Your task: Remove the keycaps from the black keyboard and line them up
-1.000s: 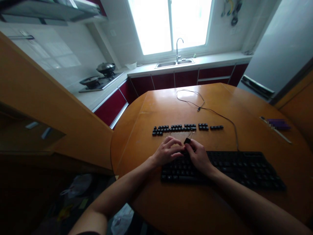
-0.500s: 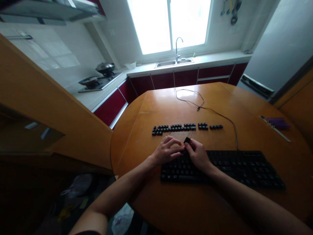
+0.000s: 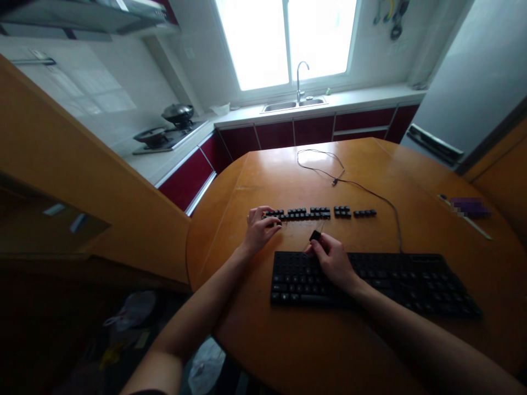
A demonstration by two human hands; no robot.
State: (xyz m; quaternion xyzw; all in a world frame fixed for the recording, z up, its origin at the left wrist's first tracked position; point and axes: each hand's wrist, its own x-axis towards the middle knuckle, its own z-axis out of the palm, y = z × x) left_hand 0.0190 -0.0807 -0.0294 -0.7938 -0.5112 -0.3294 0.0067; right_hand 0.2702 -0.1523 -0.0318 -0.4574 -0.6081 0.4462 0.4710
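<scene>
Clock positions take the keyboard's centre as the dial, 12 o'clock pointing away from the person. One wooden table (image 3: 230, 203), smooth, orange-brown and round-edged, carries all items below. One black rectangular keyboard (image 3: 302, 285) lies flat on it; pale legends mark its keys, too small to read. One thin dark cable (image 3: 373, 193) leaves its far edge at 1 o'clock and forms a loop; its plug (image 3: 335, 182) lies at 11 o'clock. Black keycaps (image 3: 319, 215) stand at 11 o'clock in five visible clusters; the left end is covered. The left hand (image 3: 259, 230), at 10 o'clock, reaches over that end, fingers curled, the gap to the thumb narrow; whether it grips a keycap cannot be told. The right hand (image 3: 334, 260), above the keyboard at 10 o'clock, pinches one small black block (image 3: 315, 236) between thumb and fingers. Thin metallic-looking wires (image 3: 321, 225) project from the block, away from the person.
</scene>
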